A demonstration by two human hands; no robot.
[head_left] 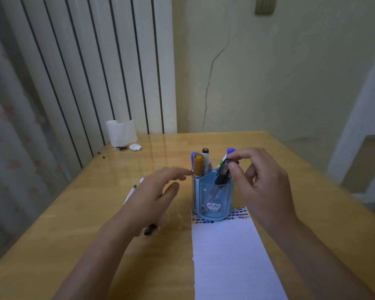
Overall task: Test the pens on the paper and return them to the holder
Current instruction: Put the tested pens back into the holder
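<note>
Pinching a dark pen (223,172) in the holder (213,198), the right hand (266,182) looks mid-return or mid-draw; left hand (154,191) hovers relaxed, holding nothing, beside it.

Partly hidden under the left hand (154,191): thin white pens (132,191) and a small dark object (149,230), too blurred to identify
</note>
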